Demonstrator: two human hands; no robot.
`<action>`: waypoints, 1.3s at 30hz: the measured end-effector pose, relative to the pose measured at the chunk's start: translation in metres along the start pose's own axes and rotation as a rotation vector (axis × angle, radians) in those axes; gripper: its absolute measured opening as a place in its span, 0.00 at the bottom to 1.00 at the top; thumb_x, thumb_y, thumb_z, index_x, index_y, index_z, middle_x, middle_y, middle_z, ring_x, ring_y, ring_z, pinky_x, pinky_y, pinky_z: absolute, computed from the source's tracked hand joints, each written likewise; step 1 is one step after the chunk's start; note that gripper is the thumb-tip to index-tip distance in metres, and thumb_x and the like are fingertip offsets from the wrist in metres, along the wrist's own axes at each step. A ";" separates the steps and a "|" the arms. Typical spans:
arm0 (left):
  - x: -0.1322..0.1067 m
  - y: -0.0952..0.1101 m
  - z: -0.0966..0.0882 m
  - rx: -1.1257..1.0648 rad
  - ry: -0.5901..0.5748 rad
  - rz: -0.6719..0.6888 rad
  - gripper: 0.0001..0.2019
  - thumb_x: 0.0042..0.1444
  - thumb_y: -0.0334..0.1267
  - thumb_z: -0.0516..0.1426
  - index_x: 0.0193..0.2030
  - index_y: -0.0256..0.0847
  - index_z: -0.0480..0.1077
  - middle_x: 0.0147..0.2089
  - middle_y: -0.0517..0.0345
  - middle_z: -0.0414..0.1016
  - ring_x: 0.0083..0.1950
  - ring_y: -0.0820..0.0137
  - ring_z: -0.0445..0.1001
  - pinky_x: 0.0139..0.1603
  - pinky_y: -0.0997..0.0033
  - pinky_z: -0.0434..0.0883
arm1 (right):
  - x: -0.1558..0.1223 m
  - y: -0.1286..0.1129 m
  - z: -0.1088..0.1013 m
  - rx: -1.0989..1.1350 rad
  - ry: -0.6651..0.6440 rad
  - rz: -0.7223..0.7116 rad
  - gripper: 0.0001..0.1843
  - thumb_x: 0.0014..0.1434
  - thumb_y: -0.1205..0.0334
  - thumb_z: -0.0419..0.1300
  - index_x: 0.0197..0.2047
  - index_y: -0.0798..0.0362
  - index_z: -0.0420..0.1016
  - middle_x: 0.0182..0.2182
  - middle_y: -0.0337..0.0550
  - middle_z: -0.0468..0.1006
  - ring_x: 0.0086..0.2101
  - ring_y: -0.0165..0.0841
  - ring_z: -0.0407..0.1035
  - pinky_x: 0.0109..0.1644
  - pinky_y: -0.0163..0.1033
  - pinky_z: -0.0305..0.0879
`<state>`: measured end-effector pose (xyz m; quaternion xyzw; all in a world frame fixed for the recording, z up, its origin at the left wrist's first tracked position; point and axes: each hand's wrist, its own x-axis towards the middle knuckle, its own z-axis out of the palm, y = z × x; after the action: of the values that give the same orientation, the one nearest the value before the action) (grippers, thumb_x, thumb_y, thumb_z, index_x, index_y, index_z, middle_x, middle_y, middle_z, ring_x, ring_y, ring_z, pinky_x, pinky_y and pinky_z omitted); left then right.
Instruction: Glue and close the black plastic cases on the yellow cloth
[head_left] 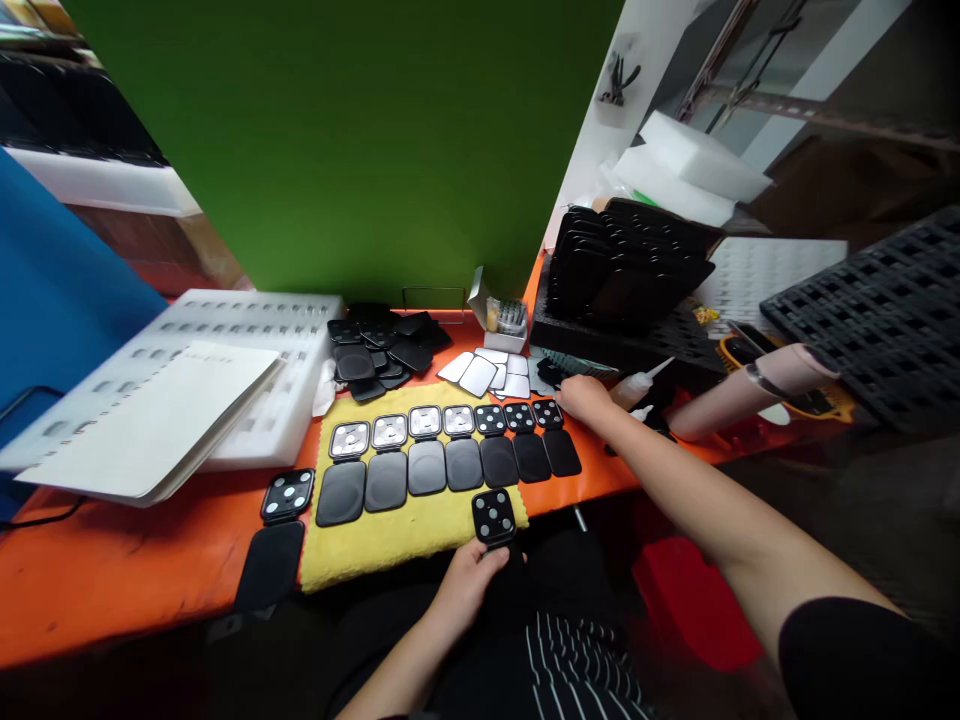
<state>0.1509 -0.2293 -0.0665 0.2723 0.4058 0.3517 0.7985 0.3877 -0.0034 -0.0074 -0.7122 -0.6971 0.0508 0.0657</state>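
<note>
My left hand [466,582] is closed on an open black hinged case [495,520] at the front edge of the yellow cloth [390,540]; its upper half shows several round dots. My right hand [583,397] reaches to the far right end of the row of open black cases [450,448] on the cloth, fingers curled over something small I cannot make out. Some cases in the row hold silvery mirror plates, others show dots. Loose mirror plates [484,372] lie just behind the row.
A pile of black cases [382,345] sits behind the cloth on the orange table [112,570]. White foam trays and paper [172,400] lie left. Another open case [281,530] rests left of the cloth. A glue bottle [637,385], stacked black cases [630,270] and black grid trays [877,300] stand right.
</note>
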 end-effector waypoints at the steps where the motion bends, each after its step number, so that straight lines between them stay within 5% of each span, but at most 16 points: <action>1: 0.001 0.000 -0.001 -0.004 0.004 -0.007 0.15 0.46 0.43 0.59 0.36 0.32 0.74 0.33 0.49 0.76 0.35 0.65 0.73 0.40 0.69 0.66 | -0.004 0.001 -0.001 -0.155 -0.128 -0.080 0.13 0.55 0.67 0.52 0.26 0.66 0.73 0.30 0.61 0.75 0.36 0.38 0.69 0.41 0.36 0.59; 3: 0.002 -0.001 -0.003 -0.007 0.005 -0.015 0.15 0.46 0.43 0.59 0.35 0.31 0.74 0.33 0.49 0.76 0.35 0.65 0.73 0.39 0.69 0.66 | -0.013 0.003 -0.003 -0.261 -0.210 -0.155 0.10 0.55 0.71 0.52 0.31 0.66 0.73 0.33 0.62 0.75 0.37 0.39 0.69 0.42 0.36 0.59; 9: 0.005 -0.004 -0.005 0.003 -0.011 -0.008 0.14 0.48 0.42 0.58 0.35 0.31 0.74 0.34 0.48 0.77 0.34 0.66 0.73 0.38 0.70 0.66 | -0.029 0.007 -0.005 -0.351 -0.130 -0.157 0.13 0.57 0.73 0.46 0.39 0.67 0.70 0.35 0.62 0.74 0.35 0.38 0.68 0.37 0.37 0.59; 20: 0.004 -0.003 -0.004 -0.013 0.005 -0.017 0.14 0.46 0.42 0.59 0.34 0.31 0.74 0.33 0.49 0.77 0.33 0.68 0.72 0.36 0.72 0.66 | -0.027 0.016 -0.022 -0.425 -0.070 -0.436 0.11 0.57 0.74 0.46 0.35 0.66 0.70 0.33 0.55 0.72 0.35 0.32 0.63 0.33 0.33 0.51; 30: 0.002 -0.001 -0.004 -0.008 -0.004 -0.009 0.14 0.47 0.42 0.59 0.34 0.30 0.74 0.31 0.49 0.76 0.33 0.67 0.72 0.37 0.72 0.66 | -0.023 0.015 -0.029 -0.384 0.094 -0.271 0.13 0.57 0.65 0.47 0.32 0.60 0.71 0.33 0.53 0.71 0.37 0.39 0.63 0.34 0.36 0.53; 35: 0.001 0.003 -0.003 -0.016 -0.004 -0.017 0.14 0.46 0.41 0.59 0.34 0.31 0.74 0.32 0.49 0.76 0.34 0.66 0.73 0.38 0.71 0.66 | -0.052 0.019 -0.035 -0.113 0.256 -0.021 0.19 0.60 0.57 0.42 0.43 0.54 0.69 0.33 0.49 0.74 0.36 0.39 0.67 0.36 0.40 0.58; 39: 0.001 0.004 0.001 -0.047 -0.029 -0.035 0.14 0.47 0.41 0.58 0.36 0.31 0.74 0.33 0.48 0.76 0.34 0.66 0.73 0.40 0.69 0.66 | -0.106 0.024 -0.025 0.617 0.133 0.136 0.20 0.58 0.48 0.44 0.43 0.51 0.68 0.31 0.45 0.75 0.33 0.36 0.70 0.35 0.40 0.65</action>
<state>0.1504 -0.2259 -0.0636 0.2511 0.3906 0.3431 0.8165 0.4131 -0.1108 0.0110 -0.7054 -0.5936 0.2174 0.3205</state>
